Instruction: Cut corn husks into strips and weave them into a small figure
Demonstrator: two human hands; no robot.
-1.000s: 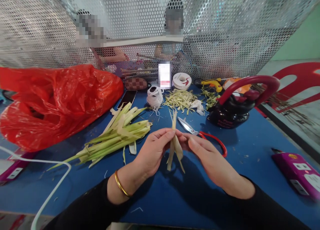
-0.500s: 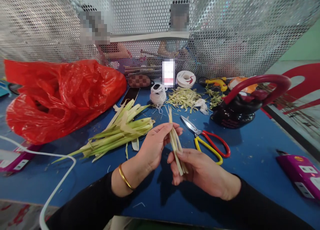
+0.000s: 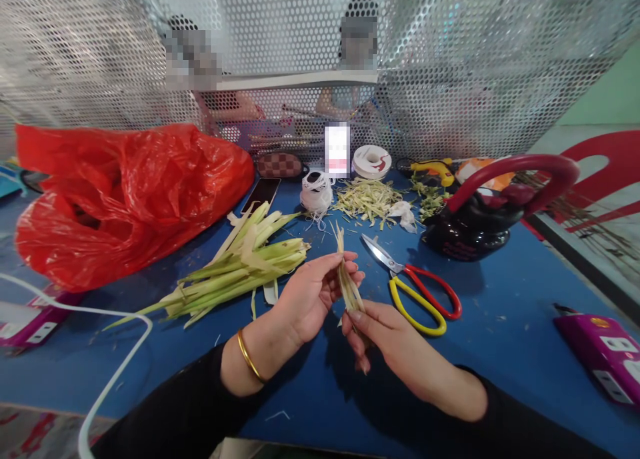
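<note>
Above the blue table (image 3: 500,299), my left hand (image 3: 310,296) pinches the upper part of a small bundle of pale leaf strips (image 3: 345,272). My right hand (image 3: 380,332) is closed round the bundle's lower end, with the fingers curled down. The strips stand almost upright between both hands. A pile of green and pale long leaves (image 3: 240,266) lies just left of my left hand. Scissors (image 3: 415,289) with one red and one yellow handle rest on the table to the right of my hands.
A red plastic bag (image 3: 120,192) fills the left. Behind are a phone (image 3: 260,194), a ball of white thread (image 3: 315,189), leaf trimmings (image 3: 367,198), a ribbon roll (image 3: 371,160), a black and red basket (image 3: 480,219). Purple power strips (image 3: 605,359) sit at both sides. People sit beyond the perforated screen (image 3: 450,66).
My right hand slid down from the middle of the strips to their lower end, uncovering the scissors. My left hand stayed pinched on the upper part and the bundle grew tighter.
</note>
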